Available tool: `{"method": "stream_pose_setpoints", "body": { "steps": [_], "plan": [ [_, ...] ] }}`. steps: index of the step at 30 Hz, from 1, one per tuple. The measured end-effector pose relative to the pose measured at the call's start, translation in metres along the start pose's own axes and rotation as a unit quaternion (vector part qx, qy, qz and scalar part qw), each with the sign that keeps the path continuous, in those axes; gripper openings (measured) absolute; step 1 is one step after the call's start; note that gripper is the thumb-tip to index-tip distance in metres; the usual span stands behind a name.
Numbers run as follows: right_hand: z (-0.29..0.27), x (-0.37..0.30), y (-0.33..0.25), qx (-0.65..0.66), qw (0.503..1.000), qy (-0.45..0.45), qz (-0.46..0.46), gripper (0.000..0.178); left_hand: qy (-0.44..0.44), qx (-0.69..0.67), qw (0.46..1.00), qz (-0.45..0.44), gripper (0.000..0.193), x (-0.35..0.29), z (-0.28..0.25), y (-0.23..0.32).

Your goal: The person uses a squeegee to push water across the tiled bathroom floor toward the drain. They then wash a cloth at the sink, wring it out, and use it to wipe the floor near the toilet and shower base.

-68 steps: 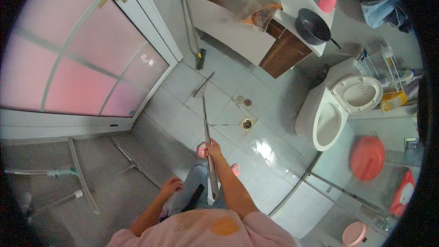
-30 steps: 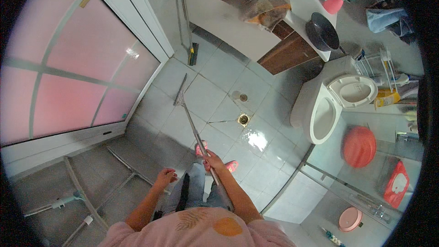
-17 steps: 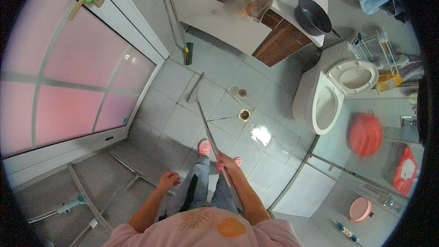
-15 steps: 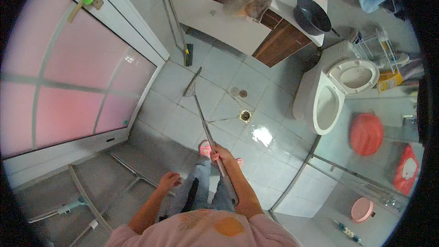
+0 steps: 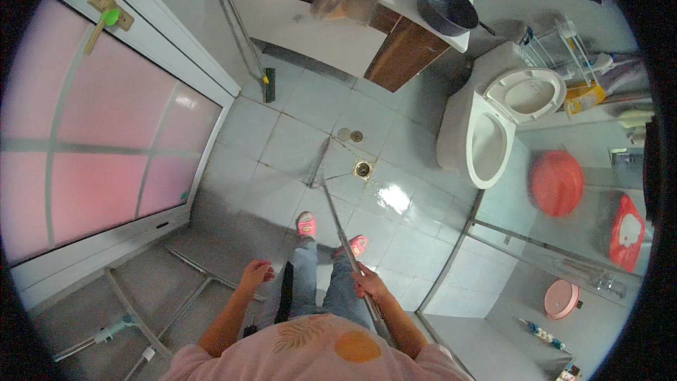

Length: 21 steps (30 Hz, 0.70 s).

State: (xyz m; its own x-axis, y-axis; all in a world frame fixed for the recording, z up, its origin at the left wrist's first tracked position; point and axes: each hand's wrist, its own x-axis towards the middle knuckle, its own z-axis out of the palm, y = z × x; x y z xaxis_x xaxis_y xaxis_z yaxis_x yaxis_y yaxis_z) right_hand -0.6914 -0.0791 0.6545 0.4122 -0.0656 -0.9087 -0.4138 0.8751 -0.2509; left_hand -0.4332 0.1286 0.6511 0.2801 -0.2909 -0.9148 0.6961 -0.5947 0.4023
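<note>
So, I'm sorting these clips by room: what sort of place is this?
Almost certainly a bathroom: a white toilet stands open toward the right, and a small square drain is set in the tiled floor.

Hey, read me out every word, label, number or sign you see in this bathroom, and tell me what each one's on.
No text is readable here.
Yellow packet beside the toilet: markings too small and blurred to read.
Pink slippers: small patches, too unclear to tell whether they are lettering.
Pink shirt: leaf and orange round prints, no words seen.
Floor squeegee in the right hand: no lettering seen.
</note>
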Motion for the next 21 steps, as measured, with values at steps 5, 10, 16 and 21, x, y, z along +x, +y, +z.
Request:
{"method": "stream_pose_setpoints", "body": {
  "steps": [5, 10, 16, 21],
  "plan": [
    [0.030, 0.028, -0.006, -0.111, 0.993, -0.025, 0.018, 0.047, -0.065, 0.049, 0.996, 0.020, 0.020, 0.029, -0.011, -0.041],
    [-0.006, 0.083, 0.011, -0.090, 0.993, -0.080, 0.007, 0.054, 0.010, 0.056, 0.995, 0.084, 0.020, -0.003, 0.023, -0.022],
    [-0.091, -0.006, 0.001, -0.014, 0.999, -0.032, 0.041, 0.061, 0.048, 0.025, 0.997, 0.057, 0.019, -0.048, 0.068, -0.046],
    [-0.174, -0.056, 0.023, 0.028, 0.998, 0.035, 0.053, 0.054, -0.023, 0.082, 0.995, 0.046, 0.021, -0.048, 0.109, -0.090]
  ]
}}
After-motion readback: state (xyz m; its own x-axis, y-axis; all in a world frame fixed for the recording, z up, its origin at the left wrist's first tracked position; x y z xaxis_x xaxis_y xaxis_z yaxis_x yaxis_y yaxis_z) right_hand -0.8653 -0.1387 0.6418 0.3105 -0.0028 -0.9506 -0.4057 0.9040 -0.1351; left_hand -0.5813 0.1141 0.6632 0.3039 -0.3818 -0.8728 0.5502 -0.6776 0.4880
